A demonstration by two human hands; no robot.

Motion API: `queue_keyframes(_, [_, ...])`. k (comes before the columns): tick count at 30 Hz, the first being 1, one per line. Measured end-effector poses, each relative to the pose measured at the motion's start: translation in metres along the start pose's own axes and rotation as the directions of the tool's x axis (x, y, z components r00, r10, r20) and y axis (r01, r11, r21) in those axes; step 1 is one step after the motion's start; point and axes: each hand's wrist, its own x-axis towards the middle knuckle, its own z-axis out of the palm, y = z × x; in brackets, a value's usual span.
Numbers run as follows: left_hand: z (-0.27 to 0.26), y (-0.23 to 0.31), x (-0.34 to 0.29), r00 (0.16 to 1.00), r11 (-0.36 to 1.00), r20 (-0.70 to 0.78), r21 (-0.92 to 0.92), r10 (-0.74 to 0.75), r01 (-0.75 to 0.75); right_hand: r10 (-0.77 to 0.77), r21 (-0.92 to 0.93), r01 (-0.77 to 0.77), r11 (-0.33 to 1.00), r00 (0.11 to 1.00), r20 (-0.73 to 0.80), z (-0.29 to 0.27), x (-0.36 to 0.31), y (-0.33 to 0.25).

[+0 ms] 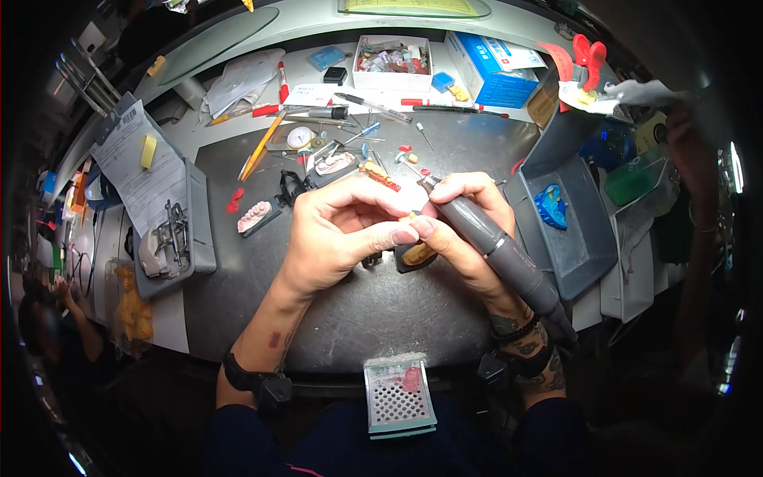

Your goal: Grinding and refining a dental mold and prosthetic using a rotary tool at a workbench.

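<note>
My right hand (470, 238) is wrapped round a dark grey rotary handpiece (497, 245). Its tip, with a small bur (413, 168), points up and to the left. Thumb and fingers of my left hand (338, 226) pinch a tiny yellowish piece (410, 216), which the fingertips mostly hide; my right thumb tip meets it too. Below the hands, partly covered, is a tan dental model (417, 254). Left of them lies a hinged dental model with a pale tooth cast (254, 217) and a black articulator (292, 185). A second cast (332, 164) rests behind.
Grey trays flank the metal work surface: the left one (195, 230) holds papers and a metal articulator, the right one (584, 254) a blue lump. Behind lie pencils (262, 147), pens and burs, a white box (392, 83) and a blue box (493, 75). A perforated tray (400, 404) juts out in front.
</note>
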Motion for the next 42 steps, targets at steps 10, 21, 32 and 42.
queue_keyframes(10, [-0.010, -0.003, 0.015, 0.997, 0.712, -0.055, 0.702, 0.052, 0.002, 0.147, -0.023, -0.157, 0.987, 0.957, -0.251, -0.010, 0.010, 0.004])
queue_keyframes(21, [0.005, -0.028, 0.026, 0.917, 0.425, 0.392, 0.819, 0.074, -0.385, 0.132, -0.015, -0.144, 0.989, 0.937, -0.323, -0.020, 0.014, 0.015])
queue_keyframes(32, [0.007, -0.025, 0.020, 0.973, 0.495, 0.230, 0.848, -0.019, -0.190, 0.185, -0.061, -0.213, 0.975, 0.934, -0.306, -0.021, 0.013, 0.016])
queue_keyframes(42, [0.003, -0.027, 0.022, 0.955, 0.438, 0.296, 0.862, -0.027, -0.255, 0.210, -0.080, -0.242, 0.967, 0.935, -0.287, -0.022, 0.013, 0.017])
